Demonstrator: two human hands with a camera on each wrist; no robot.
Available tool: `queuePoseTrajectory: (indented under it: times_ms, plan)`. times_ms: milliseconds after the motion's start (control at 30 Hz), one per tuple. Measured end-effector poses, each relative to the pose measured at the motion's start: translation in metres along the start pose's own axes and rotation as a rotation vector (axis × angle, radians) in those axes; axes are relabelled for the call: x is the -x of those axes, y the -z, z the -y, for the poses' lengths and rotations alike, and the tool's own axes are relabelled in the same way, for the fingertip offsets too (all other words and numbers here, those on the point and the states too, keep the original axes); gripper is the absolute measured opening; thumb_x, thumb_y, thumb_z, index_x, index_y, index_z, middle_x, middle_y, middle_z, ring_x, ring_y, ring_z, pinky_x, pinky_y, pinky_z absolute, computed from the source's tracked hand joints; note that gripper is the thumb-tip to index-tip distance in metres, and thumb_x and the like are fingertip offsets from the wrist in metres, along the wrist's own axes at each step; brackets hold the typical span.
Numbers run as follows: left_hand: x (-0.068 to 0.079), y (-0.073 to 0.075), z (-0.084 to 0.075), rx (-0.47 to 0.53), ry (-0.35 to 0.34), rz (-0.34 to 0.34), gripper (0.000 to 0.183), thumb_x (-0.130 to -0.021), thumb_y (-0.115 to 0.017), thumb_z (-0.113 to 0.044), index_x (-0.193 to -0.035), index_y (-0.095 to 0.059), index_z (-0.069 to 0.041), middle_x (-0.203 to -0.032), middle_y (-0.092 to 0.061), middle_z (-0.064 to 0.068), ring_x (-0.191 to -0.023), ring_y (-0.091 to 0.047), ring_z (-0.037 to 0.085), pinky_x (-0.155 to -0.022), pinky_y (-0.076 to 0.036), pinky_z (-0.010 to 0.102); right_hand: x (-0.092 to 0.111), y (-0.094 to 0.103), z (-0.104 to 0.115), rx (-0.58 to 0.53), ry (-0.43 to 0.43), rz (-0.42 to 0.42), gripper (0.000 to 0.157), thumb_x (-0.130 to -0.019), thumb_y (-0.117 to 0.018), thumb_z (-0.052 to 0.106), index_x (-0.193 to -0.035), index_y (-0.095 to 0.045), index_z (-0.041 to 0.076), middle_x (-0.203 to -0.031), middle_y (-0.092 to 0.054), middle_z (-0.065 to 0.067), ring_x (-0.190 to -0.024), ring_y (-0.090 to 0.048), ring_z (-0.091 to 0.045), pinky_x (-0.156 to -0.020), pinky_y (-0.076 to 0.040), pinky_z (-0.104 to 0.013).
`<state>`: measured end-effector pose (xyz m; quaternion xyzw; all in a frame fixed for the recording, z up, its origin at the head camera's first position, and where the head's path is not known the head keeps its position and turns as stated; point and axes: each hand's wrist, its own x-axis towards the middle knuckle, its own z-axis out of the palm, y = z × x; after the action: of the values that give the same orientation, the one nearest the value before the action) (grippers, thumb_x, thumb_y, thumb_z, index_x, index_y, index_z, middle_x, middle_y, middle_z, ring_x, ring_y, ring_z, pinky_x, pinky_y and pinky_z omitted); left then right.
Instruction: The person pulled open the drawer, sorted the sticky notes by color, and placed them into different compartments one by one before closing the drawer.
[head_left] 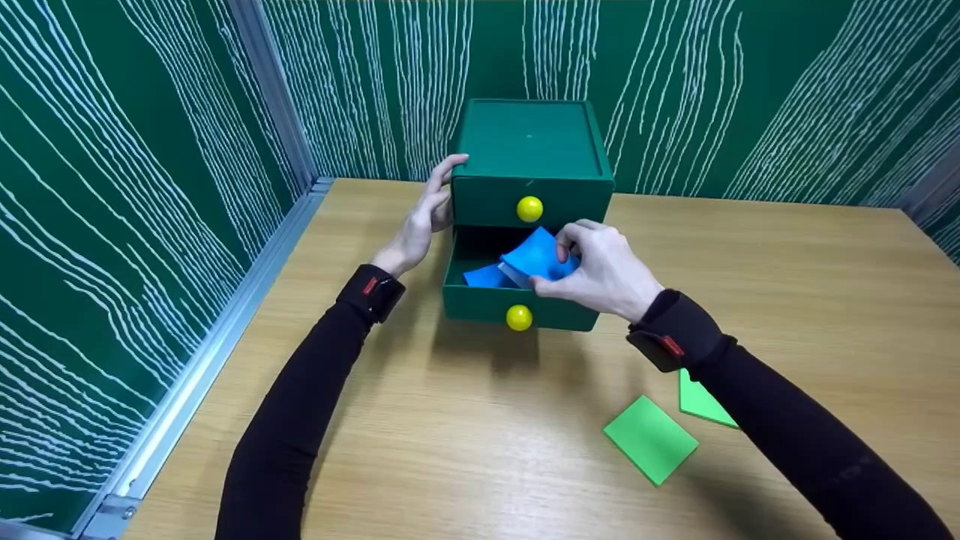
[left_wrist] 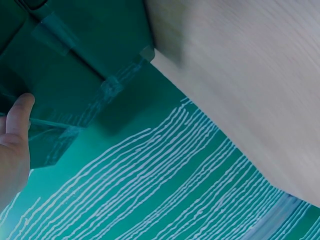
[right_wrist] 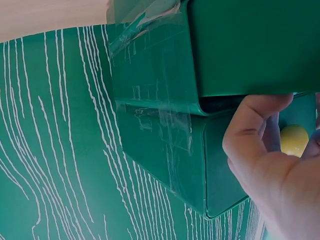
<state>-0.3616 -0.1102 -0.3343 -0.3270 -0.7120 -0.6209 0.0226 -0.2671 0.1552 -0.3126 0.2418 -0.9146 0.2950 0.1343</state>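
A small green drawer unit (head_left: pixel 529 142) stands on the table, its lower drawer (head_left: pixel 480 304) pulled out and its upper one closed. My left hand (head_left: pixel 424 221) rests against the unit's left side, fingers extended and a fingertip at the top edge. Over the open drawer, my right hand (head_left: pixel 600 266) pinches a bent blue paper sheet (head_left: pixel 534 255) between curled fingers and thumb. Another blue piece (head_left: pixel 486 277) lies in the drawer below it. The right wrist view shows my right hand (right_wrist: pixel 275 160) at the drawer opening; the blue sheet is hidden there.
Two green paper sheets lie on the table, one green sheet (head_left: pixel 651 439) in front of the unit and another green sheet (head_left: pixel 701 401) partly under my right forearm in this view. Yellow knobs (head_left: pixel 519 318) stick out from both drawers. Green walls with white lines (head_left: pixel 420 90) stand behind and left.
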Motion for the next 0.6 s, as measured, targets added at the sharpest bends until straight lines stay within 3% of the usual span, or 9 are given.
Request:
queuePoseTrajectory:
  times_ms: [33, 100, 200, 333, 367, 500, 567, 600]
  plan:
    - [0.000, 0.000, 0.000, 0.000, 0.002, 0.002, 0.059, -0.099, -0.018, -0.027, -0.158, -0.020, -0.019, -0.154, -0.027, 0.008, -0.113, -0.046, 0.027, -0.098, -0.041, 0.045, 0.000, 0.000, 0.001, 0.007, -0.001, -0.002, 0.036, -0.077, -0.080, 0.032, -0.082, -0.056, 0.007, -0.085, -0.058, -0.009, -0.082, -0.056, -0.022, -0.067, -0.052, -0.029]
    - [-0.001, 0.000, -0.001, 0.001, 0.007, 0.007, 0.059, -0.099, -0.018, -0.027, -0.158, -0.020, -0.020, -0.161, -0.020, 0.007, -0.139, -0.031, 0.025, -0.114, -0.028, 0.061, -0.001, 0.000, 0.002, 0.015, -0.009, 0.003, 0.036, -0.077, -0.080, 0.033, -0.081, -0.056, 0.007, -0.083, -0.056, -0.008, -0.079, -0.055, -0.022, -0.064, -0.049, -0.028]
    - [-0.002, -0.001, -0.001, 0.001, 0.009, 0.003, 0.059, -0.099, -0.019, -0.026, -0.157, -0.021, -0.020, -0.162, -0.018, 0.007, -0.142, -0.028, 0.031, -0.115, -0.024, 0.068, -0.002, 0.002, 0.003, 0.027, -0.036, 0.039, 0.037, -0.079, -0.079, 0.036, -0.081, -0.056, 0.007, -0.081, -0.054, -0.007, -0.077, -0.053, -0.022, -0.061, -0.044, -0.027]
    - [-0.002, -0.001, -0.001, 0.015, 0.017, 0.002, 0.059, -0.098, -0.019, -0.023, -0.157, -0.021, -0.021, -0.159, -0.022, 0.008, -0.134, -0.035, 0.029, -0.114, -0.029, 0.061, -0.002, 0.005, 0.002, 0.041, -0.042, 0.075, 0.045, -0.077, -0.082, 0.045, -0.083, -0.060, 0.006, -0.081, -0.055, -0.008, -0.077, -0.051, -0.021, -0.061, -0.039, -0.028]
    - [-0.002, -0.002, 0.000, 0.020, 0.018, 0.001, 0.059, -0.098, -0.019, -0.023, -0.157, -0.021, -0.020, -0.157, -0.024, 0.008, -0.125, -0.041, 0.028, -0.111, -0.033, 0.055, -0.001, 0.005, 0.001, 0.041, -0.032, 0.076, 0.047, -0.076, -0.083, 0.047, -0.084, -0.061, 0.006, -0.082, -0.056, -0.008, -0.077, -0.051, -0.021, -0.062, -0.039, -0.028]
    - [-0.001, -0.002, 0.000, 0.019, 0.019, -0.011, 0.060, -0.097, -0.020, -0.022, -0.157, -0.022, -0.020, -0.154, -0.026, 0.010, -0.104, -0.043, 0.026, -0.099, -0.036, 0.042, 0.004, 0.008, -0.001, 0.034, 0.035, 0.046, 0.049, -0.076, -0.084, 0.048, -0.088, -0.064, 0.005, -0.086, -0.058, -0.008, -0.079, -0.052, -0.021, -0.064, -0.040, -0.027]
    - [-0.001, -0.002, 0.000, 0.011, 0.014, -0.017, 0.061, -0.096, -0.021, -0.021, -0.157, -0.022, -0.019, -0.156, -0.025, 0.010, -0.104, -0.042, 0.025, -0.097, -0.035, 0.039, 0.008, 0.010, -0.003, 0.020, 0.071, 0.004, 0.047, -0.076, -0.085, 0.045, -0.088, -0.064, 0.004, -0.089, -0.060, -0.008, -0.081, -0.052, -0.020, -0.066, -0.039, -0.026]
    - [-0.001, -0.002, 0.000, 0.008, 0.013, -0.018, 0.061, -0.096, -0.020, -0.021, -0.157, -0.022, -0.019, -0.158, -0.023, 0.010, -0.113, -0.041, 0.025, -0.102, -0.034, 0.042, 0.010, 0.012, -0.004, 0.014, 0.089, -0.020, 0.045, -0.077, -0.085, 0.042, -0.088, -0.064, 0.004, -0.091, -0.060, -0.007, -0.082, -0.053, -0.021, -0.067, -0.039, -0.026]
